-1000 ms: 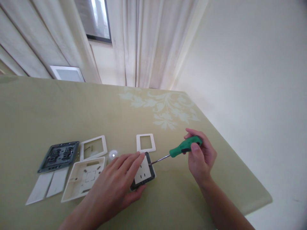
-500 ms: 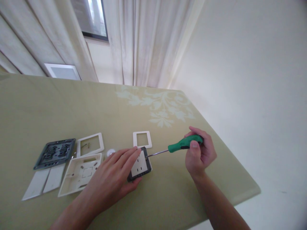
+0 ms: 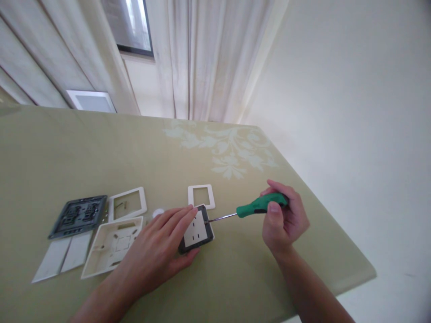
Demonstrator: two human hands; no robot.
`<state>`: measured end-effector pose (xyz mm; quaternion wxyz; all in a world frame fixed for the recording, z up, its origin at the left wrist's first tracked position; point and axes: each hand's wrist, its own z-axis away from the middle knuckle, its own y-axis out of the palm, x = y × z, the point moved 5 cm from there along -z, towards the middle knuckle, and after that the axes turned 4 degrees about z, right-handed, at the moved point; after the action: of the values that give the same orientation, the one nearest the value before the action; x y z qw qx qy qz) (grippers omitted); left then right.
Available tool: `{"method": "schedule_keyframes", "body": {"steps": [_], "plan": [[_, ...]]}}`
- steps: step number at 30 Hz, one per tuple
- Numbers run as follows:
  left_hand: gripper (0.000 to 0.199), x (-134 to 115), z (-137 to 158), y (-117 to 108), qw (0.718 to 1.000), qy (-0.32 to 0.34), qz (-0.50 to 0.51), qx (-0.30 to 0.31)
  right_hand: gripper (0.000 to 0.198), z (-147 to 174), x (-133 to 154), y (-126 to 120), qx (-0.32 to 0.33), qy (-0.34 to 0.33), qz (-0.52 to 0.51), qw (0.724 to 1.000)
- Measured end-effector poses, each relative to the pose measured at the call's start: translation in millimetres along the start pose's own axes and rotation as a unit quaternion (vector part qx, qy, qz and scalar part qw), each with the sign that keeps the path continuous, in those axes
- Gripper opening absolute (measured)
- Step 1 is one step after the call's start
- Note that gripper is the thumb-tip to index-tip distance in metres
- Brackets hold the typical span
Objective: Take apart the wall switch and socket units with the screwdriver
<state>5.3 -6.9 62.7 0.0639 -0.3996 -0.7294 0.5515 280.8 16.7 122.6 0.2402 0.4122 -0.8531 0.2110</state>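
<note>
My left hand (image 3: 161,246) grips a wall socket (image 3: 198,231) with a white slotted face and a dark surround, fingers across its top and thumb along its near side. Part of the socket is hidden beneath that hand. In my right hand (image 3: 284,222) is a screwdriver (image 3: 256,207) with a green and black handle, my fingers closed round it. Its thin metal shaft slants left, and the tip meets the dark right edge of the socket. Just beyond the socket lies a small white frame (image 3: 211,202).
On the left of the cloth-covered table (image 3: 101,148) are a white mounting box (image 3: 97,258), a dark switch plate (image 3: 79,215), a larger white frame (image 3: 143,202) with screws inside it, white panels (image 3: 54,258) and a round white piece (image 3: 158,211). Curtains (image 3: 215,58) hang behind.
The view has shifted slightly. My right hand has moved a little to the right in the picture, with the screwdriver tip still at the socket's edge. My left hand keeps its hold.
</note>
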Motion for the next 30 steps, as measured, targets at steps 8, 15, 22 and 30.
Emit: {"method": "schedule_keyframes", "body": {"steps": [8,15,22,30], "plan": [[0.072,1.1,-0.6,1.1,1.0,0.009,-0.002,0.005,0.03,0.6,2.6,1.3,0.014,-0.015,0.002,1.0],[0.07,-2.2,-3.7,-1.6,1.0,0.018,-0.015,0.004,0.029,0.6,0.9,3.3,0.006,-0.01,-0.005,1.0],[0.069,-4.2,-3.9,-3.0,0.999,0.033,-0.023,0.004,0.03,0.3,-0.2,2.1,-0.007,-0.01,0.008,1.0],[0.071,-4.0,-3.7,-2.2,0.999,0.031,-0.011,0.003,0.04,6.6,-2.9,3.9,0.013,-0.043,-0.059,0.997]]}}
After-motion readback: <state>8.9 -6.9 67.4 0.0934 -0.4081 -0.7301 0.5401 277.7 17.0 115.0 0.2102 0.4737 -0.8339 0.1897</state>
